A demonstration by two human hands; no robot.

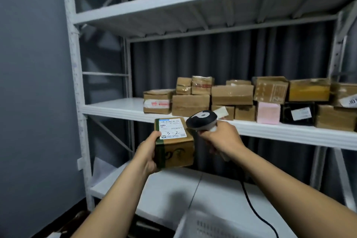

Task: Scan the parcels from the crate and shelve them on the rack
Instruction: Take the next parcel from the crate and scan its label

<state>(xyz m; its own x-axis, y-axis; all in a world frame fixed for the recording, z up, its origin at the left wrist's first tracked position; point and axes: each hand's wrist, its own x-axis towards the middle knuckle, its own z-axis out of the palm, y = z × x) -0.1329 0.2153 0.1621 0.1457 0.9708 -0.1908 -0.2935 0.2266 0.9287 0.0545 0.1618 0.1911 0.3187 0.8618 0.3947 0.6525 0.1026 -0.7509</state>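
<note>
Left grip [147, 153] clasps parcel [176, 148] by left side, label "3-2" up, held in front of rack [114, 109] mid shelf. Right grip [222, 137] wrapped round scanner [201, 120] handle, head just right of label. Boxes [231, 95] stacked on shelf, far right. White crate [208, 226] near.

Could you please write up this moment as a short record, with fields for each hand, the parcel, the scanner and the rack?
left hand: grips the parcel by its left side
parcel: brown box with dark green tape; white label faces up, "3-2" handwritten on it
right hand: grips the scanner's handle
scanner: dark head just right of the label; black cable hangs down
middle shelf: stacked cardboard boxes, a pink box, a black box
crate: white, at bottom edge; contents not visible
</note>
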